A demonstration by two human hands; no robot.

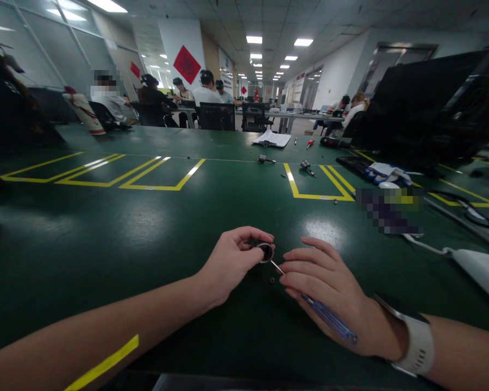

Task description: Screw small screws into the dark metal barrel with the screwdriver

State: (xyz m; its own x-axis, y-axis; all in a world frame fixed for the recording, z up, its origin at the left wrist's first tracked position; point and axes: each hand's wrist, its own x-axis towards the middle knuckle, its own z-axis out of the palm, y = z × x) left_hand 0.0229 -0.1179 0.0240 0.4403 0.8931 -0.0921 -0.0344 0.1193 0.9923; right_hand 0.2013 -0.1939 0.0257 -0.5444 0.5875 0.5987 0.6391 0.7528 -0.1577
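Note:
My left hand (238, 258) is closed around a small metal ring-shaped part (265, 252), its round dark opening turned toward me. A screwdriver (330, 319) with a clear blue handle lies under the fingers and palm of my right hand (326, 279), which is closed on it. The thin shaft slants up to the left, its tip at the ring's lower rim; whether it touches cannot be made out. On the green table (167, 244) just below the ring sits a tiny dark round piece (272, 280).
Two metal chuck-like parts (264, 159) (306, 167) lie farther back near yellow tape outlines. Behind them are a clipboard with paper (272, 138) and a red-handled tool (311, 143). Gloves (388, 172), cables and a dark monitor (436, 103) occupy the right. People sit at desks beyond.

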